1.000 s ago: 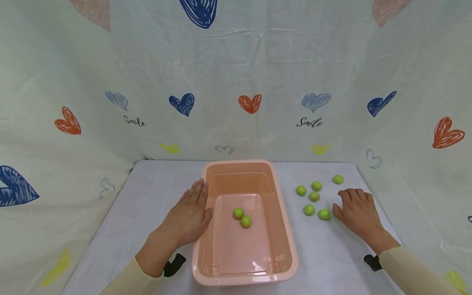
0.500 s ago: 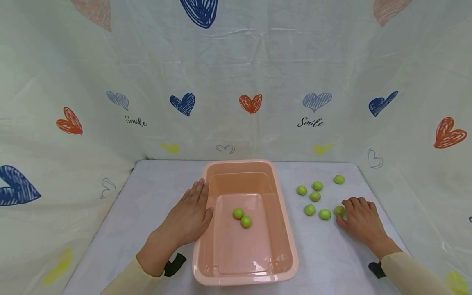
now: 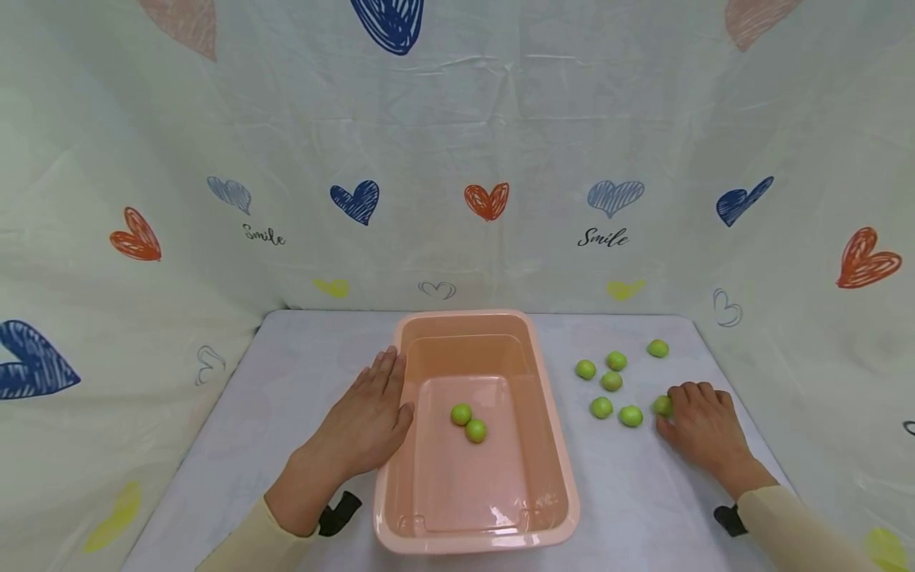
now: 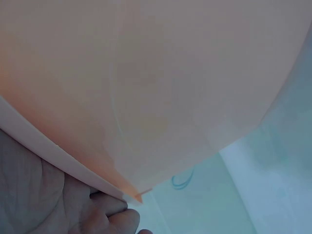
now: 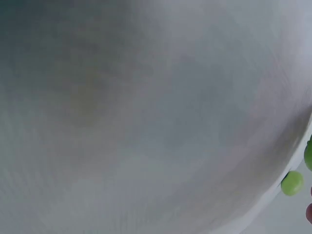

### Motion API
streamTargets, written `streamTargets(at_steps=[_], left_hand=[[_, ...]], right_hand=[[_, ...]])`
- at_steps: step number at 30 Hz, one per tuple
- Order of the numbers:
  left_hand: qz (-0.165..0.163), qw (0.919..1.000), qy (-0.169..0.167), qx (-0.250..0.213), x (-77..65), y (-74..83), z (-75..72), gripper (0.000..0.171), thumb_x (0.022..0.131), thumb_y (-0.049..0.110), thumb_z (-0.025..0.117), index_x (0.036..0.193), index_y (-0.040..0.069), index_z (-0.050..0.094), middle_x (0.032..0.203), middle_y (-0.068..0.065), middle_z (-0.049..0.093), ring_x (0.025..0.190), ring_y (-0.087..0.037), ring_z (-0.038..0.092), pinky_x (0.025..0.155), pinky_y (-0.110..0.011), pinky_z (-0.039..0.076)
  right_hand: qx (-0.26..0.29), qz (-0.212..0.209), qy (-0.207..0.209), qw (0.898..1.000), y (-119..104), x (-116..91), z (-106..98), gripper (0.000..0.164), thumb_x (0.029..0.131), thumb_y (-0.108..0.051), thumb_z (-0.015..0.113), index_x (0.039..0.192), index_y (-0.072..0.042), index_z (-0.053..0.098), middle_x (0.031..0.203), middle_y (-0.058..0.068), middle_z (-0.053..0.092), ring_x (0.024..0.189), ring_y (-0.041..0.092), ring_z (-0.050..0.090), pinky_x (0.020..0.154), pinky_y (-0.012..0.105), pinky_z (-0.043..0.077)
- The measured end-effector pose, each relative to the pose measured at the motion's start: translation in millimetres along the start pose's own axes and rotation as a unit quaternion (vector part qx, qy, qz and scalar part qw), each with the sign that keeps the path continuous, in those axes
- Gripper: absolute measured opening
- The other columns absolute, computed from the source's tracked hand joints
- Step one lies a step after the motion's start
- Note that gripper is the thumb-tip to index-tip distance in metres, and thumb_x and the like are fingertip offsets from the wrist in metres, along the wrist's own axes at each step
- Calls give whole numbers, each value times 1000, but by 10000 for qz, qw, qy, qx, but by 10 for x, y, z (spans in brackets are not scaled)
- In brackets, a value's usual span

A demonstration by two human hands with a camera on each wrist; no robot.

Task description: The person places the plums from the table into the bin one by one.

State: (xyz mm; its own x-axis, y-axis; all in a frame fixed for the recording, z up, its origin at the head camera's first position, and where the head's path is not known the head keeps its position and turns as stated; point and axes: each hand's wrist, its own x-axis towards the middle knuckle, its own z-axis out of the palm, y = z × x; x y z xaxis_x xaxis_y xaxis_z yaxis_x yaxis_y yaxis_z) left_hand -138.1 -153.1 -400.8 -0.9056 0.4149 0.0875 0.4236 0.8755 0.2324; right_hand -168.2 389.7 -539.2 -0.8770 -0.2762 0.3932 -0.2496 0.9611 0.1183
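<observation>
The fingers (image 3: 692,391) of my right hand (image 3: 704,433) curl narrowly around a small green ball (image 3: 662,406), thumb on its near side; how firm the pinch is, I cannot tell. The fingers of my left hand (image 3: 364,421) lie straight along the outer side of a pink bin (image 3: 472,546), touching it below the rim. A round ball pinched off-centre could squirt free and roll toward the nearby right edge of the surface (image 3: 314,349); a low pass of my hand could scatter the neighbours, and a knock against the bin could shift it if my left palm eases. Inside the bin, two green balls (image 3: 475,431) sit side by side on the floor, near its middle. Six loose balls (image 3: 611,381) are outside, right of the bin: five in a loose cluster, one apart (image 3: 658,348) toward the far right corner. Behind everything hangs a pale curtain (image 3: 543,119) printed with hearts and "Smile."
</observation>
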Motion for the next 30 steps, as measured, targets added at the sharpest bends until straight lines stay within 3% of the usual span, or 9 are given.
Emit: streamTargets(at_steps=[12, 24, 30], left_hand=[[40, 9999, 92, 100, 15, -7, 25, 68, 108, 25, 52, 158, -15, 30, 167, -34, 28, 156, -48, 30, 125, -61, 32], [27, 9998, 30, 201, 15, 2, 5, 68, 108, 26, 51, 159, -15, 30, 167, -34, 29, 156, -47, 30, 125, -61, 30], [-8, 9996, -43, 261, 11, 10, -5, 69, 108, 27, 51, 159, -15, 29, 167, -34, 28, 157, -47, 29, 126, -60, 29]], right_hand=[[9, 116, 156, 9998, 113, 100, -14, 42, 78, -25, 76, 100, 3, 54, 92, 20, 55, 92, 42, 49, 80, 60, 40], [-68, -170, 532, 9984, 50, 269, -63, 44, 78, -28, 75, 101, 4, 55, 90, 19, 56, 90, 41, 52, 77, 58, 42], [-7, -186, 467, 9987, -22, 337, -90, 44, 81, -30, 71, 103, 5, 56, 95, 21, 58, 94, 42, 52, 80, 58, 42]])
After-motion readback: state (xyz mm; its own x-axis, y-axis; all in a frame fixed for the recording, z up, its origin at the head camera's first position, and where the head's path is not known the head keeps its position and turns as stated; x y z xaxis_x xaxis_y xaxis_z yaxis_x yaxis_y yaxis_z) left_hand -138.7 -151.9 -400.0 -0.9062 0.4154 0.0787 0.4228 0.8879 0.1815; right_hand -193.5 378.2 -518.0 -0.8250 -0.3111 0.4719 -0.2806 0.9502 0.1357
